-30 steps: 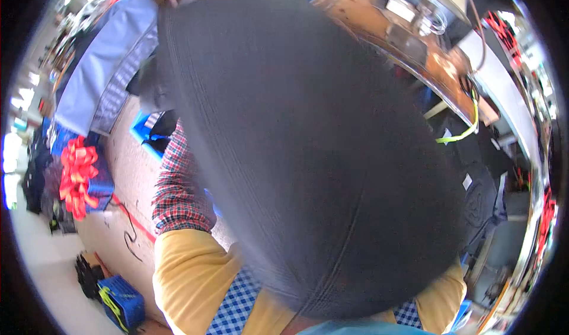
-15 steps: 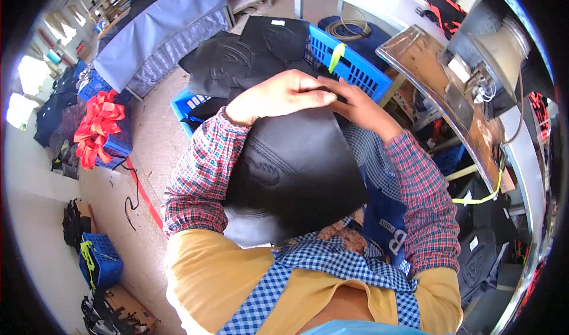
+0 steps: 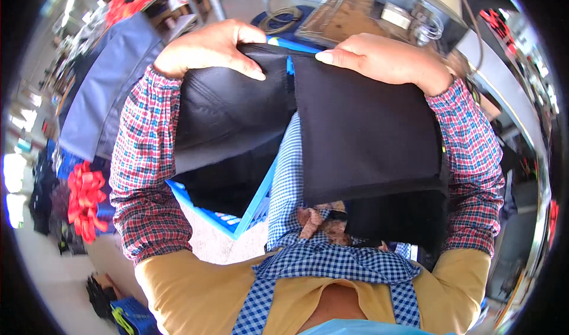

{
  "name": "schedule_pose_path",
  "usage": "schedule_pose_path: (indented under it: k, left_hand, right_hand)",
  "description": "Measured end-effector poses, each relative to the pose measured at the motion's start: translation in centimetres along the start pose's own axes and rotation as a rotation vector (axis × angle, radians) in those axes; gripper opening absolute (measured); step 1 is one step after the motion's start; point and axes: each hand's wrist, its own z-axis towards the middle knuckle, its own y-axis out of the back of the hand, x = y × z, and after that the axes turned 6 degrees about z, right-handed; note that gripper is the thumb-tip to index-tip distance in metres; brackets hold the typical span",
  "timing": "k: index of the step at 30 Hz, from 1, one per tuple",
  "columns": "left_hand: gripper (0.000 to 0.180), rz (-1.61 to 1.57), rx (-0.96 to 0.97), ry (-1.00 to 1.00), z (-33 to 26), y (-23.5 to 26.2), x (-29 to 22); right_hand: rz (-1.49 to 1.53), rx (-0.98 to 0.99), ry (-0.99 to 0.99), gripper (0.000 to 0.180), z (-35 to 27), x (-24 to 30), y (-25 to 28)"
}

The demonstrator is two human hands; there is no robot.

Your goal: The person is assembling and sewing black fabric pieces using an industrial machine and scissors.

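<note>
My left hand [image 3: 207,49] grips the upper edge of a black leather-like panel [image 3: 231,107] with stitched lines, thumb across its front. A second black panel [image 3: 367,127], matte and plain, hangs from my right hand [image 3: 382,59], whose thumb lies over its top edge. A dark strip runs between the hands at the top; whether the two panels are joined, I cannot tell. Below the right panel hangs another black flap [image 3: 397,216]. Under the left panel is a blue plastic crate [image 3: 261,202] with black material in it. The fingers behind both panels are hidden.
At the left is a bench draped in grey-blue cloth [image 3: 106,92], with a bunch of red ribbon [image 3: 86,202] below it. A worn brown board [image 3: 338,18] and a machine [image 3: 415,9] stand beyond my right hand. A coiled hose [image 3: 281,20] lies at the back.
My hands have moved apart, the left one leftward and the right one rightward. The embossed black panel before my chest has given way to two panels held side by side. The view has turned right.
</note>
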Motion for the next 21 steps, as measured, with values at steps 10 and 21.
schedule_pose_path:
  k: [10,21]
  left_hand:
    - [0.034,-0.115,0.542,-0.048,21.9,-2.4,-0.7]
    - [0.045,-0.041,0.591,0.045,35.2,-3.7,0.4]
  right_hand:
    - [-0.232,-0.04,-0.462,0.069,-9.6,-9.3,3.2]
    - [-0.109,0.001,-0.605,0.078,-10.7,-19.8,6.7]
